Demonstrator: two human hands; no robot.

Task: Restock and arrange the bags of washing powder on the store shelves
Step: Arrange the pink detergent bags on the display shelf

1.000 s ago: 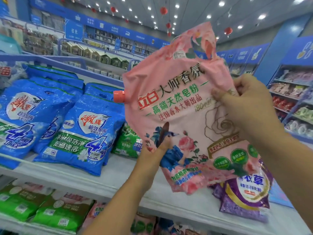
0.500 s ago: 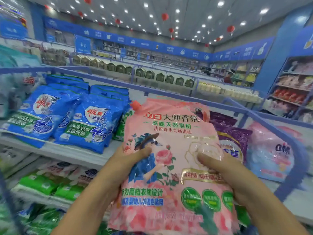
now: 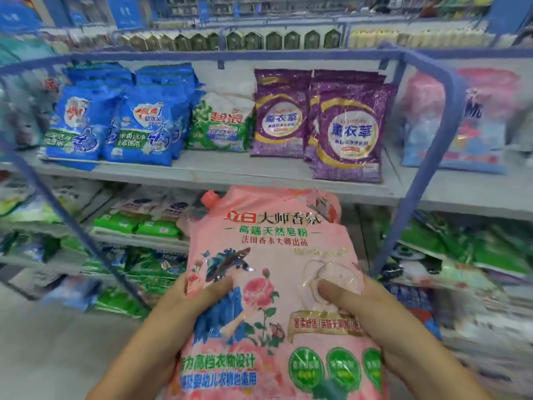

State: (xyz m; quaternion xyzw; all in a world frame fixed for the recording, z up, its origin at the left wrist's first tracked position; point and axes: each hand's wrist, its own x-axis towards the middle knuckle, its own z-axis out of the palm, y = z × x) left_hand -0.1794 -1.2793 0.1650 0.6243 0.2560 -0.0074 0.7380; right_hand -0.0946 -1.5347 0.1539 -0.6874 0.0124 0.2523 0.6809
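Note:
I hold a pink bag of washing powder (image 3: 277, 255) with a rose print and an orange spout cap upright in front of me, below the upper shelf (image 3: 219, 171). My left hand (image 3: 184, 307) grips its left side with the thumb on the front. On the right side my right hand (image 3: 363, 310) does the same, its thumb pressing the clear window. On the upper shelf stand blue bags (image 3: 138, 122), a green and white bag (image 3: 222, 122) and purple bags (image 3: 346, 131).
A pink and blue bag (image 3: 461, 119) stands in the bay to the right, past a blue frame post (image 3: 427, 157). Lower shelves hold green bags (image 3: 138, 226) and other packs. Grey floor (image 3: 57, 342) lies at the lower left. Further aisles show behind.
The pink bag came down from in front of the upper shelf to chest height. Both hands shifted to its lower sides. The view tilted down and moved back from the shelf.

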